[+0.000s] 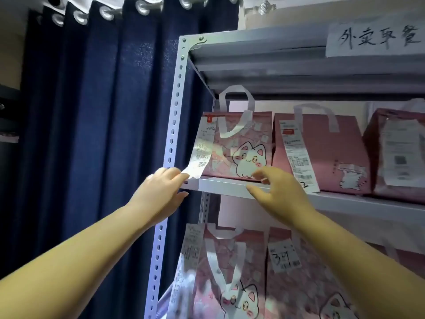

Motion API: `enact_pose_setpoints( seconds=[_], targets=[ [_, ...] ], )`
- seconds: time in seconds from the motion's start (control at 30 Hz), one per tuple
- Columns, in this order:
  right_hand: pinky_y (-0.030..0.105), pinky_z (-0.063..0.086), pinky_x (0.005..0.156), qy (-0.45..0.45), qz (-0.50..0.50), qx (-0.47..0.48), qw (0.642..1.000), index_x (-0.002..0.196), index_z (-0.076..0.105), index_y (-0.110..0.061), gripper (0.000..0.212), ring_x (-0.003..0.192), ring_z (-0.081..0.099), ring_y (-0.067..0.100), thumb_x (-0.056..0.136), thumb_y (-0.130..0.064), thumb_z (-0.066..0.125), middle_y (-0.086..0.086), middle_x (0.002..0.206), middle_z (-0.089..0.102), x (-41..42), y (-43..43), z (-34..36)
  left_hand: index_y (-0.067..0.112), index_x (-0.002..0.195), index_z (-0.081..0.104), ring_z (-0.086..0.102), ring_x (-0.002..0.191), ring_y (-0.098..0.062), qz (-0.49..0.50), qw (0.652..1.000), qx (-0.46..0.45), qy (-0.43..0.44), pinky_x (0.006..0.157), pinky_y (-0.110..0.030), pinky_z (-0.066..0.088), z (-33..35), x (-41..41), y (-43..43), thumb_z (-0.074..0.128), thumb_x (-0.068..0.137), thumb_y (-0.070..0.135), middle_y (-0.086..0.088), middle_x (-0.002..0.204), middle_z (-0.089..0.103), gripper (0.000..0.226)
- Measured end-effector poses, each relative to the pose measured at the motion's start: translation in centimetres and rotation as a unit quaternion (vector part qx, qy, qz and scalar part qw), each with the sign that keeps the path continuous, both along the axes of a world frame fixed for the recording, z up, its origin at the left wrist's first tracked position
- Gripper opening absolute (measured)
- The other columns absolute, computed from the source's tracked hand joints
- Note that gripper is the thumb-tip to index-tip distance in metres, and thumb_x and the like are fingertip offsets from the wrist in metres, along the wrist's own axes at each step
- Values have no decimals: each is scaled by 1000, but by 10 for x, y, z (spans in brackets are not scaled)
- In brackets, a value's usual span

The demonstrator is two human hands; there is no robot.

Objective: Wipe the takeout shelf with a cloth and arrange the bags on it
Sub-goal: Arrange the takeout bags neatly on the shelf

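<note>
A pink cat-print bag (239,148) with white handles stands at the left end of the middle shelf board (220,186) of a grey metal rack. A long white receipt (201,150) hangs from its top left corner. My left hand (161,192) pinches the receipt's lower end at the shelf's front corner. My right hand (273,192) is at the bag's bottom front edge, fingers apart and curled over the shelf lip. A second pink bag (322,155) stands just right of the first, and a third (395,153) beyond it. No cloth is in view.
A dark blue curtain (103,123) hangs left of the rack's perforated upright (171,143). The shelf below holds more pink cat bags (230,277) with receipts. A handwritten paper sign (377,38) is taped to the top shelf's edge.
</note>
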State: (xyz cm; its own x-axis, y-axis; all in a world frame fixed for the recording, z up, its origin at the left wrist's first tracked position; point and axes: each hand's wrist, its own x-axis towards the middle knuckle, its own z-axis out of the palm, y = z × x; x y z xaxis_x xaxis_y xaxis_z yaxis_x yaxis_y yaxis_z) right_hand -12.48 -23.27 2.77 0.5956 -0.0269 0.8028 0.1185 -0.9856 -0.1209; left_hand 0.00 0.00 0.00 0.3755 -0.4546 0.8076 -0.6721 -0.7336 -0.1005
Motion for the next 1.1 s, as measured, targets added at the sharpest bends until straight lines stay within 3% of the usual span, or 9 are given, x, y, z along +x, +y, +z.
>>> enact_pose_setpoints(
  seconds=[0.17,0.3,0.4,0.53,0.63,0.8,0.93,1.0,1.1],
  targets=[
    [32,49,83,17,0,27,999,112,60,-19,32,95,57,12,86,-37,60,-6,106,63,30,10,9,18,118,61,52,99,-24,-43,998,1,-40,77,-36,44,3,27,-9,54,91,23,4,112,62,29],
    [32,50,78,49,-9,53,997,110,61,-21,36,91,59,12,85,-46,58,-10,96,62,53,21,17,15,83,74,58,61,-27,-84,989,23,-118,51,-27,33,2,40,-3,69,76,-1,-1,75,70,18],
    [29,46,75,85,-3,71,994,110,62,-17,43,91,58,12,85,-52,56,-6,100,62,70,32,21,14,76,74,58,54,-26,-124,982,24,-139,43,-28,40,-1,45,-2,74,67,-7,-1,65,67,23],
    [46,52,82,120,19,108,987,98,67,-1,57,91,62,33,86,-55,52,17,101,68,92,51,29,11,72,71,56,52,-26,-161,975,16,-151,41,-32,44,-1,48,-4,75,67,-7,-2,64,65,19],
    [49,50,85,133,42,168,976,102,62,8,59,97,61,40,85,-48,60,24,106,65,105,61,33,11,74,71,55,54,-26,-186,972,12,-143,44,-30,44,-2,49,-9,76,69,-4,-2,66,65,17],
    [24,50,69,99,78,283,951,110,62,-8,36,90,65,20,78,-18,74,7,104,67,116,60,39,8,85,70,60,66,-27,-221,966,17,-130,54,-36,52,-4,49,-14,71,77,1,-4,79,68,10],
    [34,55,81,106,86,304,943,109,62,-8,35,88,67,22,76,-9,74,9,99,69,109,48,42,10,108,64,60,87,-15,-221,968,-105,-62,71,-28,51,-3,51,-11,61,89,18,0,103,64,22],
    [30,55,75,110,101,311,939,105,62,-7,32,79,69,18,76,-10,76,9,90,72,104,41,43,15,116,59,55,90,-7,-212,963,-168,5,76,-21,43,2,52,-10,56,90,24,7,104,59,27],
    [18,49,57,116,127,321,931,103,63,-4,32,63,67,12,75,-10,78,12,86,72,98,37,42,25,123,51,58,87,-3,-202,949,-207,125,72,-24,49,11,52,-13,50,93,35,15,98,61,33]
  ],
)
